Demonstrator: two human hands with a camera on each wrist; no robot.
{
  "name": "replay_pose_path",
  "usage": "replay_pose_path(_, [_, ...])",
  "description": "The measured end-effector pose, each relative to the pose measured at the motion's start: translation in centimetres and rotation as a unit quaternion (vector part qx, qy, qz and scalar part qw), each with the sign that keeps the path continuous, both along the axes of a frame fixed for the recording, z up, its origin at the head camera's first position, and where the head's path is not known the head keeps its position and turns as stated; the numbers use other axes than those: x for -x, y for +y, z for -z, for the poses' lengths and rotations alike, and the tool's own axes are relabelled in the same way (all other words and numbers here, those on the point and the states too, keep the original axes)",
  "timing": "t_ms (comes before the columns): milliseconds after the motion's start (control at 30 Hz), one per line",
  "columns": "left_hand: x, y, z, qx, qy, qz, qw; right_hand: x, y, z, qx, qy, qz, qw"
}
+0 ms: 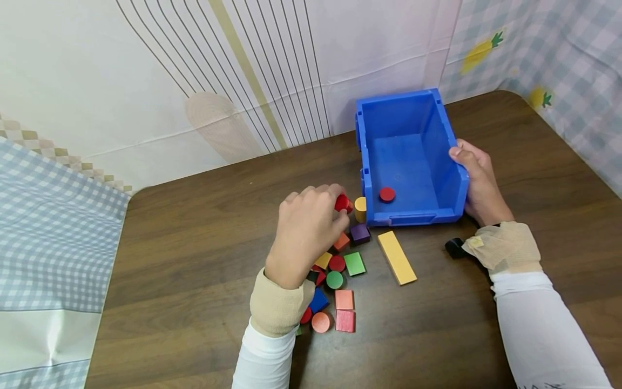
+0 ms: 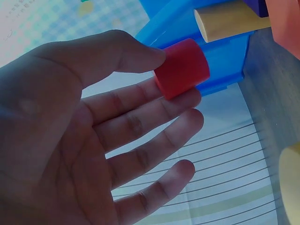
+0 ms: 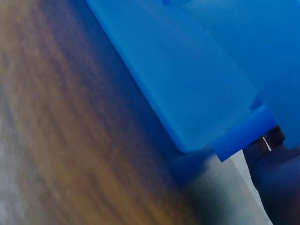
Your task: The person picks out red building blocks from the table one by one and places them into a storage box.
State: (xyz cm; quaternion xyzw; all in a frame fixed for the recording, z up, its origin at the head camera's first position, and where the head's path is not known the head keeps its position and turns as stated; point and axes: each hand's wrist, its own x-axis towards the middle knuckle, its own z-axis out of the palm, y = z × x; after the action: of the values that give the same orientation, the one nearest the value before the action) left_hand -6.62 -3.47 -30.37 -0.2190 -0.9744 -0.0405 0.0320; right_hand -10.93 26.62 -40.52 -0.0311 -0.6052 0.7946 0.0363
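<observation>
My left hand (image 1: pixel 308 229) pinches a red cylinder block (image 2: pixel 183 68) between thumb and fingers, just left of the blue bin (image 1: pixel 452 208). In the left wrist view the ring and little fingers stretch out away from the block. On the bin's right side, my right hand (image 1: pixel 481 178) grips the wall with the thumb over its rim. A red round block (image 1: pixel 386 195) lies on the bin floor. Close by the bin's left wall stands a yellow cylinder (image 1: pixel 360 209). The bin's blue wall (image 3: pixel 173 79) fills much of the right wrist view.
Several coloured blocks lie around my left forearm, among them a purple block (image 1: pixel 360 234), a green square (image 1: pixel 355 263) and a pink block (image 1: pixel 345 321). A long yellow plank (image 1: pixel 397 258) rests in front of the bin. Patterned cloth (image 1: pixel 272 70) hangs behind the wooden table (image 1: pixel 194 243).
</observation>
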Motion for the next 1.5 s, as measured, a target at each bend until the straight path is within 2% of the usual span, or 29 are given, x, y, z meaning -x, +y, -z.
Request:
replay_pose_path(333, [-0.24,-0.05,-0.17,-0.024,0.024,0.006,0.9994,0.03,-0.09,0.15,-0.003,0.007,-0.001,1.0])
replay_pose_path(1033, [-0.33,0.36,-0.62,-0.035,0.066,0.02,0.997,-0.02,-0.03,0.27,-0.005,0.013,0.005,1.0])
replay_pose_path(1500, [-0.44,0.46,-0.92,-0.049,0.078,0.028,0.9953,0.04,-0.02,0.18,-0.012,0.017,0.006,1.0])
